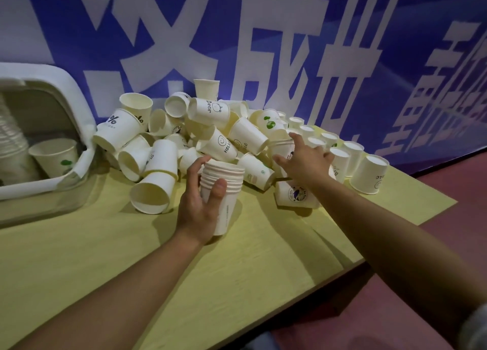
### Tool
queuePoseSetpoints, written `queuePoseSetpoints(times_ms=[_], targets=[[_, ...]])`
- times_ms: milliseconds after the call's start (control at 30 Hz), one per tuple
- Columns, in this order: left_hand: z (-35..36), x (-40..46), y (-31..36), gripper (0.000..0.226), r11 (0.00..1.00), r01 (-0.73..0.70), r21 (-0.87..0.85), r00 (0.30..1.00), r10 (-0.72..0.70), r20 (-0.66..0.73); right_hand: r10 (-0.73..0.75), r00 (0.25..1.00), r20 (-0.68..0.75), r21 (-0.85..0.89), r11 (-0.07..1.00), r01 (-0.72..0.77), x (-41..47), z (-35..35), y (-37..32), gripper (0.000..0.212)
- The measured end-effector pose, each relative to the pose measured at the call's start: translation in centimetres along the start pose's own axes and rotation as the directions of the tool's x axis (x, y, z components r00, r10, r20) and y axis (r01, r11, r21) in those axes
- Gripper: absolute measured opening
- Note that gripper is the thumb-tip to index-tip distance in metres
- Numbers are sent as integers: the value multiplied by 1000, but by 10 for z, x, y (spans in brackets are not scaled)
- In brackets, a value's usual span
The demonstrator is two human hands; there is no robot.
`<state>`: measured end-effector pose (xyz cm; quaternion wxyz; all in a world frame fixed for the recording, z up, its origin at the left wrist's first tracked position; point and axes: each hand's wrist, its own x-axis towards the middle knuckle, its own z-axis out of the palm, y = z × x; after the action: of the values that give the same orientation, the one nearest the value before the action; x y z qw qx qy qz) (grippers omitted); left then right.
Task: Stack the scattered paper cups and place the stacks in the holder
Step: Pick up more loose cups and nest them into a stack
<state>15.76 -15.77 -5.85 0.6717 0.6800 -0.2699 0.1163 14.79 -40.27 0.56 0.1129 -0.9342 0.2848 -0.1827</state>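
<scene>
Several nested cups form the stack (224,191) my left hand (203,204) grips upright above the counter (79,257) — mouth up, ready to receive. Right hand (305,162), fingers spread, reaches into the loose pile (200,136); holder (52,96) sits far left.

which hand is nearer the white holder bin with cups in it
Left. The left hand grips a stack of cups mid-table, right of the holder. The right hand reaches into the pile farther right.
</scene>
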Motion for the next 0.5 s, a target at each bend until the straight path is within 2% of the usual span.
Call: queuePoseSetpoints(times_ms=[200,333,500], targets=[[0,-1,3,51,1000,-15,6,999,15,42,1,1000,-27,64,998,1,-4,4,-3,70],[-1,-2,4,52,1000,5,21,996,-7,86,-41,980,-193,221,972,84,-16,0,0,68],[0,-3,3,52,998,-12,56,993,5,115,-139,933,-333,551,774,312,-41,-18,-8,71]])
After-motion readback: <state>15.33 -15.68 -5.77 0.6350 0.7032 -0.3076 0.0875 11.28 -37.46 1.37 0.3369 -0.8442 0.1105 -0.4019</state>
